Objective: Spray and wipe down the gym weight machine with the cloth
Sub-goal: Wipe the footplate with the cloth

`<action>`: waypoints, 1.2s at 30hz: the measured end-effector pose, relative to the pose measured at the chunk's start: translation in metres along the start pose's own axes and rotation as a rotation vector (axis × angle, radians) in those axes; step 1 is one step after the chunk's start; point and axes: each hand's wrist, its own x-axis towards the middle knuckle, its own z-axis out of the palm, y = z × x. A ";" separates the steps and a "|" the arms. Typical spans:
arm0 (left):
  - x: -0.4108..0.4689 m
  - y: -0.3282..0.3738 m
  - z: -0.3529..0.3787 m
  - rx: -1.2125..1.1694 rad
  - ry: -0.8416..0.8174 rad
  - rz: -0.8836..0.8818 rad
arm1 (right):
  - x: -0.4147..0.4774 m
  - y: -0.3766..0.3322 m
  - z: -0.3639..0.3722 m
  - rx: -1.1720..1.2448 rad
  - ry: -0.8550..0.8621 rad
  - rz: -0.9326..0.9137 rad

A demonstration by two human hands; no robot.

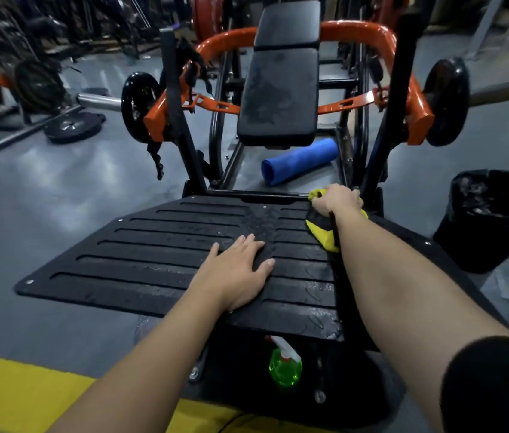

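Left hand (237, 270) and right hand (336, 200) are bare. Left forearm (153, 348) and right forearm (387, 276) are uncovered. A black sleeve (493, 385) with a rounded hem covers the right upper arm, well behind the grip.

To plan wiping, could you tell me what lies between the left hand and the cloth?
Only bare ribbed platform between left hand and cloth, in the head view.

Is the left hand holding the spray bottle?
No, the left hand lies flat on the platform, while the spray bottle sits untouched below the platform's near edge.
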 end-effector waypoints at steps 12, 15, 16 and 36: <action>-0.006 0.004 -0.009 -0.003 -0.030 -0.005 | -0.139 0.029 -0.025 0.091 0.162 -0.004; -0.010 0.006 -0.011 0.000 -0.027 -0.010 | -0.182 0.031 -0.035 0.033 0.152 -0.012; -0.011 0.007 -0.011 0.001 -0.025 -0.010 | -0.195 0.034 -0.039 0.023 0.153 -0.001; -0.004 0.002 -0.006 0.007 -0.009 0.017 | -0.187 0.031 -0.026 -0.067 0.272 0.034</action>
